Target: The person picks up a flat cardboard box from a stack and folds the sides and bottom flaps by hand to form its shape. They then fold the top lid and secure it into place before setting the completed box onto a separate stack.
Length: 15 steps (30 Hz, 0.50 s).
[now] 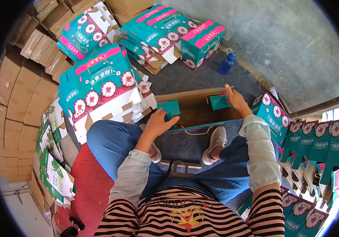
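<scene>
An open-topped cardboard gift carton (195,108) stands on the floor between my knees, brown inside, with teal end flaps and a gold cord handle on its near side. My left hand (159,124) is at its left end, fingers and thumb closed around a teal flap (169,106). At the right end, my right hand (237,102) grips the rim beside the other teal flap (219,102). The fingertips of this hand reach toward the far corner. Nothing can be made out inside the carton.
Flat printed cartons (102,83) lie stacked at left, with more piles (157,29) behind. A finished carton (203,43) and a blue bottle (227,63) stand near the wall. Brown boxes (13,106) rise at far left. Several teal cartons (315,138) stand at right.
</scene>
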{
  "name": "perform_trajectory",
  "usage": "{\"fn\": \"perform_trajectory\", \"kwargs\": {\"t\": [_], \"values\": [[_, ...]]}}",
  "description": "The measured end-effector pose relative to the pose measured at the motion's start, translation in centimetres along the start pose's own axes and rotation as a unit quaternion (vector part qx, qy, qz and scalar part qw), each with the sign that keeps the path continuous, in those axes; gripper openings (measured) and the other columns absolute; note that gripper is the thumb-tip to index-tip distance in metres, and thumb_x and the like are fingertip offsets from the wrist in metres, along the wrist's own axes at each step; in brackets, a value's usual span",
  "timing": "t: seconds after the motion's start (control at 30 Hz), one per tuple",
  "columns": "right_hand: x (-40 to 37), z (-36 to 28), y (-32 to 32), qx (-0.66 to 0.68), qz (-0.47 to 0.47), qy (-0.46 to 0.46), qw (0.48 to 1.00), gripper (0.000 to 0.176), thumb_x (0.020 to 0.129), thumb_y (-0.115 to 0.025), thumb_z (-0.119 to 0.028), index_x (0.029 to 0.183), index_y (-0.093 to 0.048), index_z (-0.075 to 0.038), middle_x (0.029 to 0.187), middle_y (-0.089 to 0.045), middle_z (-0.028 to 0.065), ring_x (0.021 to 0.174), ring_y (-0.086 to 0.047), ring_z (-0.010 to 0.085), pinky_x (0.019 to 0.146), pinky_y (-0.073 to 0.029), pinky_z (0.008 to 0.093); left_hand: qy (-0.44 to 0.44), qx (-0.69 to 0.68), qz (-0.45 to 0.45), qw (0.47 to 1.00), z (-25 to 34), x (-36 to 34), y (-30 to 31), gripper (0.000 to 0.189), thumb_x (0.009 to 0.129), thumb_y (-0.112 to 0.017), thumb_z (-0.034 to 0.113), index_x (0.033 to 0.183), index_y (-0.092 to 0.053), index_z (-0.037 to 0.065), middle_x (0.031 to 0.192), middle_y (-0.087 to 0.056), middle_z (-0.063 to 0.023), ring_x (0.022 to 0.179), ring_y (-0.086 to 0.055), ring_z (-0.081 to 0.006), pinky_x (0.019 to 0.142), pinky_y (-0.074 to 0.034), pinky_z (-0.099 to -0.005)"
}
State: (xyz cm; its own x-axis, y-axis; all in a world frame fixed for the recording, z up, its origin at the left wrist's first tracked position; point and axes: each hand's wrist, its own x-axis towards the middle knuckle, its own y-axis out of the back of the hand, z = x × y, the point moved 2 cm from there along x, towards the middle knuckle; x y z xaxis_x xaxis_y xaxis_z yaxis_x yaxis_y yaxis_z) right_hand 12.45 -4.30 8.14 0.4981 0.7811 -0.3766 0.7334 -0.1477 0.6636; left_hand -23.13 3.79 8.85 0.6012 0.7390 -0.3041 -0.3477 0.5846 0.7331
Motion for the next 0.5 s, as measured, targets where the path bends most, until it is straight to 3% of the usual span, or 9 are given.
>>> {"fn": "perform_trajectory", "kwargs": {"t": [0.1,0.2,0.3,0.4,0.5], "values": [[-0.5,-0.8,0.3,0.067,0.004,-0.044,0.997,0.083,0.083,-0.039,-0.071,0.133,-0.042,-0.005,0.104,-0.061,0.0205,0.088,-0.063,0.0279,0.081,-0.047,0.0352,-0.012,0.011,0.009,1.000,-0.8,0.2,-0.6,0.078,0.080,-0.054,0.059,0.117,-0.054,-0.010,0.138,-0.036,-0.0296,0.126,-0.040,-0.0389,0.104,-0.032,-0.0388],[-1.0,-1.5,1.1,0.101,-0.048,-0.079,0.991,0.084,0.080,-0.048,-0.068,0.135,-0.040,-0.006,0.116,-0.056,0.0207,0.100,-0.060,0.0279,0.087,-0.044,0.0351,-0.031,-0.047,0.032,0.998,-2.0,0.1,-0.8,0.071,0.081,-0.053,0.052,0.119,-0.053,-0.007,0.133,-0.042,-0.0283,0.124,-0.043,-0.0360,0.102,-0.035,-0.0379],[-0.6,-0.4,1.8,0.086,-0.132,-0.016,0.987,0.087,0.076,-0.064,-0.058,0.138,-0.036,-0.003,0.126,-0.051,0.0194,0.107,-0.057,0.0279,0.091,-0.043,0.0367,-0.021,-0.181,0.048,0.982,-2.7,-0.1,-0.3,0.058,0.083,-0.050,0.040,0.120,-0.051,-0.005,0.126,-0.049,-0.0261,0.119,-0.048,-0.0337,0.099,-0.037,-0.0372],[0.8,0.8,1.5,-0.019,-0.162,0.029,0.986,0.085,0.073,-0.072,-0.048,0.138,-0.036,-0.006,0.134,-0.044,0.0193,0.117,-0.050,0.0307,0.097,-0.040,0.0381,0.076,-0.280,0.012,0.957,-2.2,-0.9,0.7,0.048,0.084,-0.047,0.030,0.117,-0.051,-0.004,0.116,-0.055,-0.0240,0.112,-0.052,-0.0322,0.096,-0.038,-0.0364],[1.4,1.7,0.1,-0.198,-0.142,0.118,0.963,0.086,0.069,-0.076,-0.042,0.138,-0.037,-0.007,0.137,-0.039,0.0205,0.120,-0.047,0.0365,0.100,-0.039,0.0414,0.003,-0.225,0.088,0.970,-3.8,-0.4,-0.4,0.043,0.085,-0.045,0.025,0.116,-0.051,-0.004,0.104,-0.060,-0.0223,0.103,-0.057,-0.0323,0.090,-0.041,-0.0368]]}}
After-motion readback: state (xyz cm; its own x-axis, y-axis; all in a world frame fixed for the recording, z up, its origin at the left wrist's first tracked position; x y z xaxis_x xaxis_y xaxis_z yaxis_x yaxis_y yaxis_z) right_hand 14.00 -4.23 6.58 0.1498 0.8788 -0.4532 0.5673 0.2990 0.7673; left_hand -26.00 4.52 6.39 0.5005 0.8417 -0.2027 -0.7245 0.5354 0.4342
